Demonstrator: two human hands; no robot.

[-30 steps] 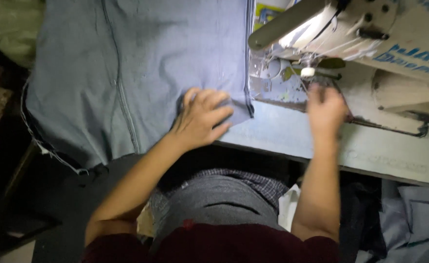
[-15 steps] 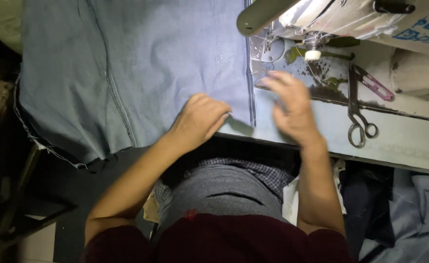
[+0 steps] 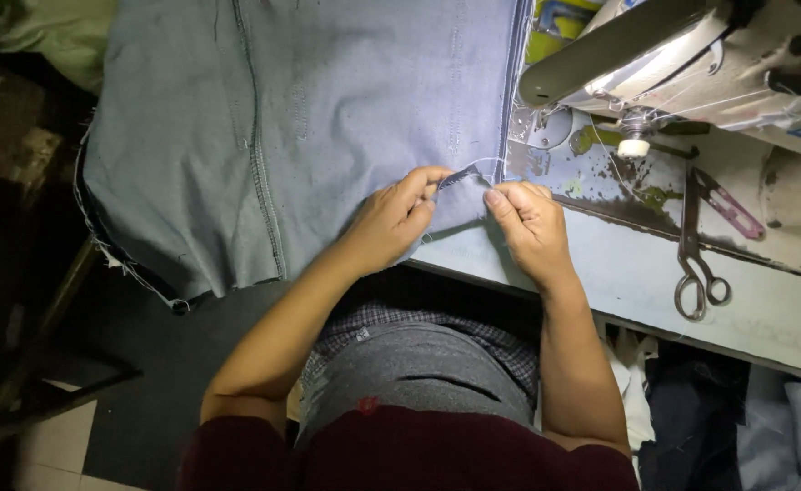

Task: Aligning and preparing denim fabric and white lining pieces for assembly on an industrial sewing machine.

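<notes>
Both hands pinched the denim panel's (image 3: pixel 328 118) corner: left hand (image 3: pixel 390 223) gripped the fold, right hand (image 3: pixel 530 223) the thread; steady tension seemed wise.

grey-blue denim cloth (image 3: pixel 328 118) lies spread flat, its near corner edge lifted.

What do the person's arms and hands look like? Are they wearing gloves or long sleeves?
No gloves: both hands are bare, the left hand and the right hand alike. I can see no rings, watch or bracelets. The forearms are bare too. Short dark maroon sleeves cover only the upper arms, near the bottom of the picture.
</notes>
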